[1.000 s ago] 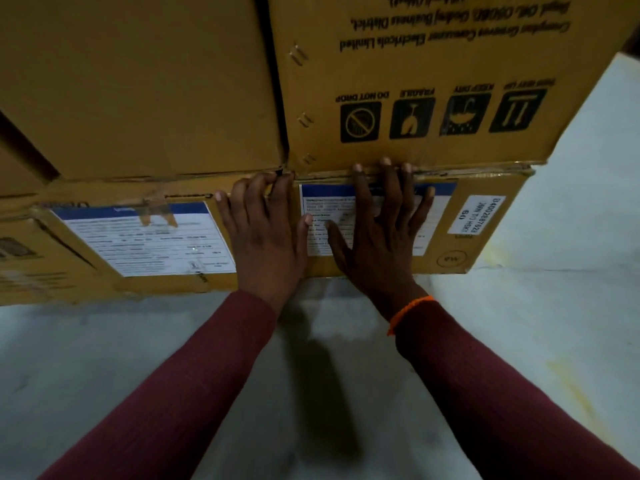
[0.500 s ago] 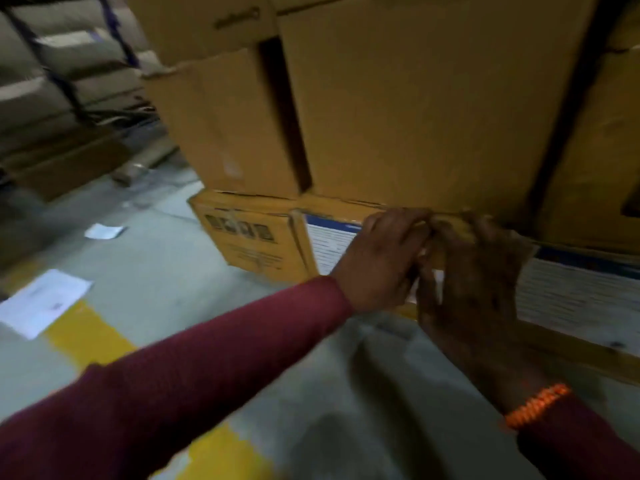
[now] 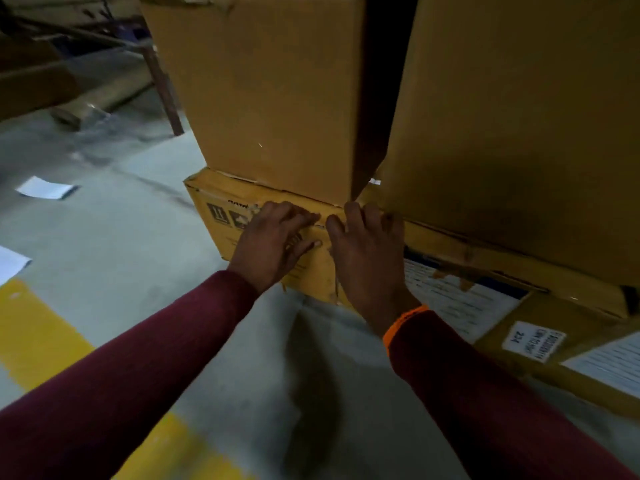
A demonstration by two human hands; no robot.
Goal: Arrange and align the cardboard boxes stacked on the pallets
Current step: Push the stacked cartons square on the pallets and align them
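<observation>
A low flat cardboard box point(image 3: 211, 199) with handling symbols lies at the bottom of the stack, on the floor. My left hand point(image 3: 273, 242) presses flat on its front face with fingers spread. My right hand point(image 3: 367, 252), with an orange band at the wrist, presses beside it at the box's top edge. Two tall cardboard boxes stand on the low layer: the left box point(image 3: 273, 98) and the right box point(image 3: 519, 126), with a dark gap between them. Further flat boxes with white labels point(image 3: 460, 299) run to the right. No pallet is visible.
A yellow line point(image 3: 38, 337) crosses the grey concrete floor at lower left. Loose white papers point(image 3: 43, 188) lie on the floor to the left. A brown post point(image 3: 166, 95) and a cardboard roll point(image 3: 100, 98) stand behind, with dark shelving at upper left.
My view has swung left along the stack. Both hands have slid from the labelled box face to the end box with the handling symbols, still pressing flat.
</observation>
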